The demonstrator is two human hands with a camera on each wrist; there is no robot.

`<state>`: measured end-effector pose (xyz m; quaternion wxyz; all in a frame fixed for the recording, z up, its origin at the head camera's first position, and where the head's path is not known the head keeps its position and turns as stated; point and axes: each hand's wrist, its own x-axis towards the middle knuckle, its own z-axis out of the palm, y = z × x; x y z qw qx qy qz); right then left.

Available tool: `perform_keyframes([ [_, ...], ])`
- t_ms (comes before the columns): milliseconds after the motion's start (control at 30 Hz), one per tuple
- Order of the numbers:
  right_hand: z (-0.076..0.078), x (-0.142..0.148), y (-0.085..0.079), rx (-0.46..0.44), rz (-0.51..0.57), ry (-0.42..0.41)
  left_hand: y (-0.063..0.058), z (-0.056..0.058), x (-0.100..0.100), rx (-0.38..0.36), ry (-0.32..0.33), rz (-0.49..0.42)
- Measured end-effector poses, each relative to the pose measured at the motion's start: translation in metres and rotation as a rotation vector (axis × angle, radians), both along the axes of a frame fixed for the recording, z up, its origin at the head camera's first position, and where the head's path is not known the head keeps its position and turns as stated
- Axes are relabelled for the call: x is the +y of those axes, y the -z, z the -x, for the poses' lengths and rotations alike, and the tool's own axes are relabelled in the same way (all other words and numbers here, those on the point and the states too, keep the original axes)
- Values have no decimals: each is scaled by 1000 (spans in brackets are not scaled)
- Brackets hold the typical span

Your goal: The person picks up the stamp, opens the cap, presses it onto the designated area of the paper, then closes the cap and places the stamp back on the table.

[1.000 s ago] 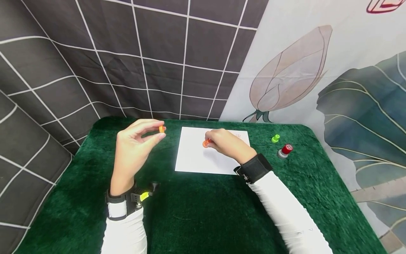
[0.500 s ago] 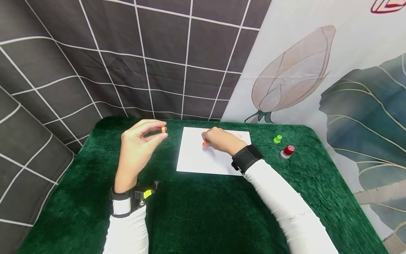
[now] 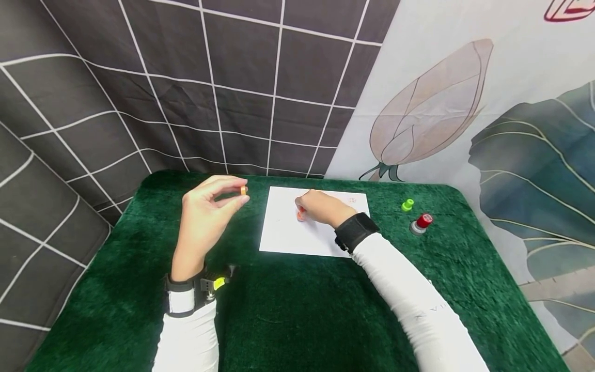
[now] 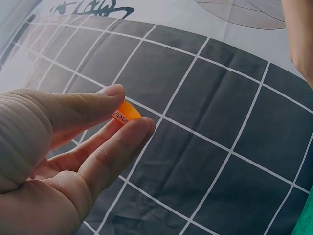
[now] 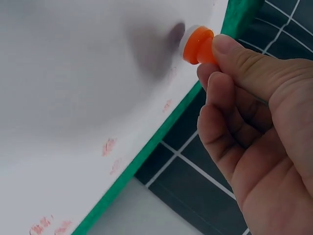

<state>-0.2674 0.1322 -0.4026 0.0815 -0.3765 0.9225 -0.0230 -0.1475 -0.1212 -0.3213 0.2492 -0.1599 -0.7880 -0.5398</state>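
Note:
My right hand (image 3: 323,206) pinches a small orange self-inking stamp (image 5: 199,45) by its knob between thumb and fingers. The stamp's pale base faces the white paper (image 3: 283,238), close over it, and a shadow falls beside it. Several faint red stamp marks (image 5: 108,146) show on the sheet in the right wrist view. Held up left of the paper, my left hand (image 3: 202,219) pinches a small orange cap (image 4: 128,111) between thumb and fingertip. Small print shows on the cap's inner face.
A lime green stamp (image 3: 407,205) stands on the green cloth (image 3: 269,310), right of the paper. Near it is a red-topped stamp (image 3: 422,222) with a grey-white base. Behind the table hang a dark grid-patterned cloth (image 3: 241,62) and a printed curtain.
My right hand has shifted a little left and toward me over the paper with the orange stamp. My left hand, still pinching the cap, has drifted slightly right along with the view.

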Motion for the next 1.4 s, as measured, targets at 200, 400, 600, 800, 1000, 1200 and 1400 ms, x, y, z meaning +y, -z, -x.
perform_keyframes([
  [200,0,-3,5,-3,-1,-2,1,0,2,4,-1,14],
  [400,-1,-5,6,22,-39,0,2,2,2,10,-1,24],
  [600,-1,-8,2,40,-12,5,0,1,3,8,-6,34],
  [800,-1,-12,2,44,3,-13,-2,-1,2,-1,-16,53],
  [1000,0,-9,5,46,33,-14,-2,0,3,5,-8,57],
  [1200,0,-6,8,51,67,-4,-2,0,6,-2,5,59],
  [1400,-2,-4,11,28,73,0,2,1,9,-9,30,58],
])
